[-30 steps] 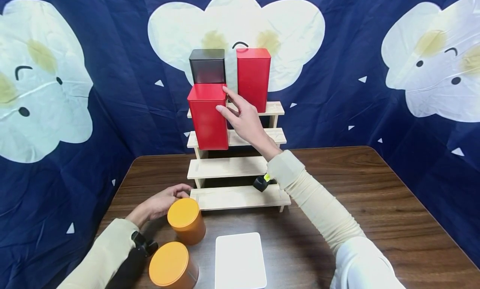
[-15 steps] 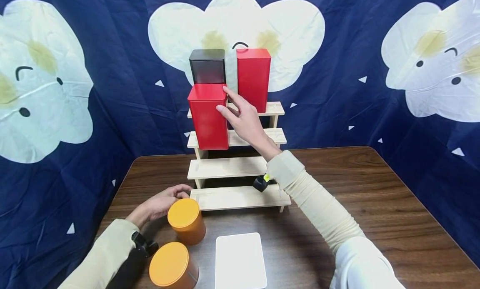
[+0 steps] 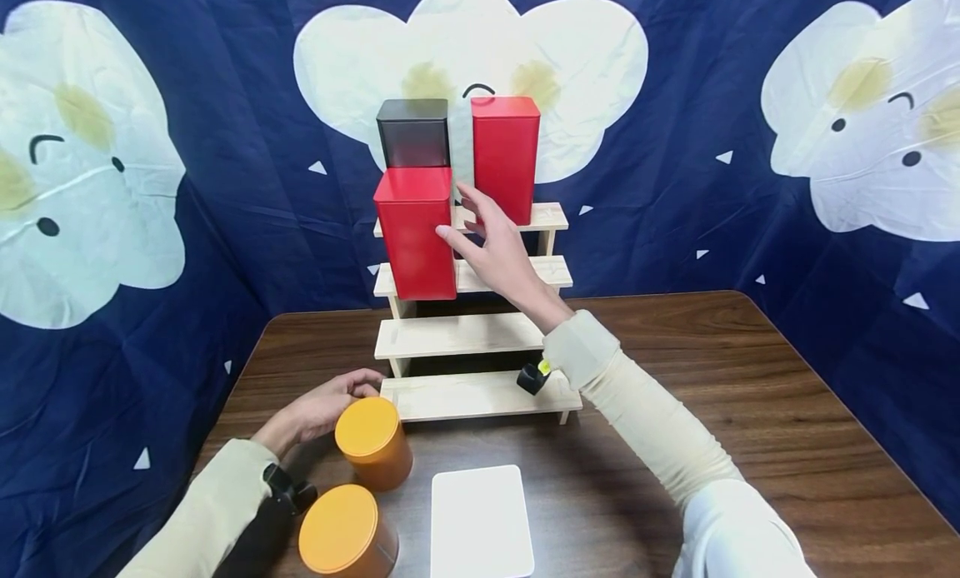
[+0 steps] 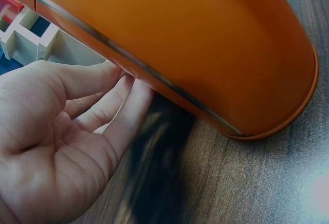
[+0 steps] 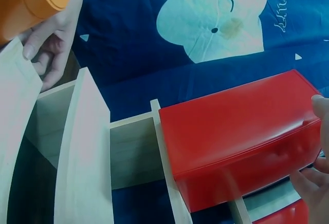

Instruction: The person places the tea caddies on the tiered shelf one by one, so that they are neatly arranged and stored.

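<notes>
My left hand (image 3: 322, 405) pinches the left end of the lowest step of a pale wooden step shelf (image 3: 465, 335). An orange round canister (image 3: 373, 457) stands just in front of that hand and hides its fingertips in the left wrist view. Upright on the second step from the top, at its left end, is a red rectangular tin (image 3: 416, 241). To the right of it hovers my right hand (image 3: 495, 245), fingers spread and loosely bent. The thumb overlaps the tin's right front edge; whether it still touches, I cannot tell. The index finger is apart from the lid.
Behind, on the top step, stand a black tin (image 3: 414, 135) at left and another red tin (image 3: 507, 157) at right. A second orange canister (image 3: 348, 528) and a white rectangular card or plate (image 3: 482, 521) lie nearer on the brown wooden table (image 3: 720, 411). Blue cloth surrounds the table.
My right hand has loosened from the red tin and shifted slightly right and down, its index finger leaving the lid. The tin and my left hand have stayed in place.
</notes>
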### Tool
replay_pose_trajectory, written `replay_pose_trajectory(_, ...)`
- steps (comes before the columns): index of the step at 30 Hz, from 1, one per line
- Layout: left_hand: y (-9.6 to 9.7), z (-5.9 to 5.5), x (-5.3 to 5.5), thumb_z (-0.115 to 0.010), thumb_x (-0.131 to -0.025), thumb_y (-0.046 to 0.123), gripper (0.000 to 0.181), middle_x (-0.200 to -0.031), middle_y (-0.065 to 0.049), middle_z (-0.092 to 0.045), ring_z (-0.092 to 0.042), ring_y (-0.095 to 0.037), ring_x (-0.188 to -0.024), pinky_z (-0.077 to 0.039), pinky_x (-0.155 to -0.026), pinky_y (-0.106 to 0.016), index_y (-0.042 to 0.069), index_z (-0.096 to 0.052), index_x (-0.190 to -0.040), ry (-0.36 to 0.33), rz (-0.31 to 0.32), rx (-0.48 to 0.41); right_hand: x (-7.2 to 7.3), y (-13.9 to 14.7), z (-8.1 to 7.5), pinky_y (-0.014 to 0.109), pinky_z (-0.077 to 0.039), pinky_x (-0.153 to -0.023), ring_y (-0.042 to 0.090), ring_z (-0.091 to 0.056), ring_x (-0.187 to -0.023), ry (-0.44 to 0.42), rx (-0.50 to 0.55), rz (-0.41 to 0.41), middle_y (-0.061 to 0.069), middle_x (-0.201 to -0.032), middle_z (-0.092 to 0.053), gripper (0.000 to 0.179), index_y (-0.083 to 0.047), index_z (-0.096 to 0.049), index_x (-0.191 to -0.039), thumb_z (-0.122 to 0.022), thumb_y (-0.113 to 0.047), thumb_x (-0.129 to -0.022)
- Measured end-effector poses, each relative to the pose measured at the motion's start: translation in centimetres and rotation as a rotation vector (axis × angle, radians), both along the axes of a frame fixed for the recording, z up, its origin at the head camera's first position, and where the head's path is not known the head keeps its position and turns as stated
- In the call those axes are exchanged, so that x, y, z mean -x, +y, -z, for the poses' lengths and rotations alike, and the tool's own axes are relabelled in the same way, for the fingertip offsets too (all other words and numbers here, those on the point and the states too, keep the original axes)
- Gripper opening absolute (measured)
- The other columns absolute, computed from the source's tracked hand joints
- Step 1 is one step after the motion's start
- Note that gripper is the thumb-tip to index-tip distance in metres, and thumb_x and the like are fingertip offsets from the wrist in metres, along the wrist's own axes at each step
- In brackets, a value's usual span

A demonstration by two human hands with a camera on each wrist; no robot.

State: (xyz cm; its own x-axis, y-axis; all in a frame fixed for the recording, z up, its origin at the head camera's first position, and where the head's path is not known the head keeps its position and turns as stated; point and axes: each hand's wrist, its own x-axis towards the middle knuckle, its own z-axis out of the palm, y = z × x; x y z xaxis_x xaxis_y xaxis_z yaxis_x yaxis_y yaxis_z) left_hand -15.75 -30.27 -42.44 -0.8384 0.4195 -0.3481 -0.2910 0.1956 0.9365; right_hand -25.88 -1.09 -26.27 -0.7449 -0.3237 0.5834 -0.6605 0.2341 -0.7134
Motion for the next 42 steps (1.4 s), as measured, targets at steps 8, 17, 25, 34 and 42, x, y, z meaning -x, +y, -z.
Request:
replay_pose_trajectory(8,0.0,0.1,0.1,-0.046,-0.083,-0.012,0.059,-0.094,-0.005,-0.062,-0.061,-0.017,-0.082,-0.056,-0.071,-0.029,-0.008,-0.025,-0.137,0.003,0.001,0.001,-1.6,1.7,0.5,0.024,-0.045,-0.1,0.012,-0.048,-0.127,0.032,-0.009,-0.002,0.0,-0.143,-0.045,0.066,-0.015,-0.039,-0.144,-0.066,-0.034,-0.088)
replay_pose_trajectory(17,-0.1,0.2,0.1,-0.046,-0.083,-0.012,0.058,-0.093,-0.005,-0.062,-0.061,-0.017,-0.081,-0.056,-0.071,-0.029,-0.007,-0.026,-0.137,0.0,-0.001,0.004,-5.7,3.0,1.0,0.038,-0.044,-0.103,0.021,-0.049,-0.128,0.001,-0.021,-0.074,0.009,-0.144,-0.045,0.061,-0.006,-0.04,-0.142,-0.066,-0.013,-0.088)
replay_pose_trajectory(25,-0.1,0.1,0.1,-0.047,-0.083,-0.012,0.059,-0.094,-0.005,-0.062,-0.061,-0.017,-0.082,-0.056,-0.071,-0.029,-0.007,-0.025,-0.138,-0.001,0.003,0.003,-6.4,4.6,4.2,0.032,-0.046,-0.101,0.015,-0.049,-0.126,0.053,-0.064,-0.159,0.002,-0.143,-0.045,0.062,-0.014,-0.04,-0.143,-0.068,-0.018,-0.088)
replay_pose_trajectory(34,0.0,0.0,0.1,-0.046,-0.083,-0.011,0.059,-0.095,-0.006,-0.062,-0.061,-0.018,-0.082,-0.056,-0.071,-0.03,-0.007,-0.025,-0.138,-0.002,0.006,0.008,-10.2,5.7,4.8,0.039,-0.046,-0.101,0.027,-0.052,-0.125,0.002,-0.075,-0.218,0.012,-0.141,-0.047,0.061,-0.001,-0.04,-0.14,-0.067,-0.004,-0.086)
replay_pose_trajectory(42,-0.1,0.0,0.1,-0.045,-0.084,-0.011,0.058,-0.095,-0.006,-0.062,-0.061,-0.018,-0.082,-0.056,-0.071,-0.03,-0.007,-0.025,-0.138,0.002,0.004,0.013,-12.5,6.4,5.3,0.036,-0.047,-0.1,0.023,-0.052,-0.125,-0.117,-0.06,-0.299,0.008,-0.142,-0.046,0.06,-0.004,-0.04,-0.141,-0.066,-0.004,-0.087)
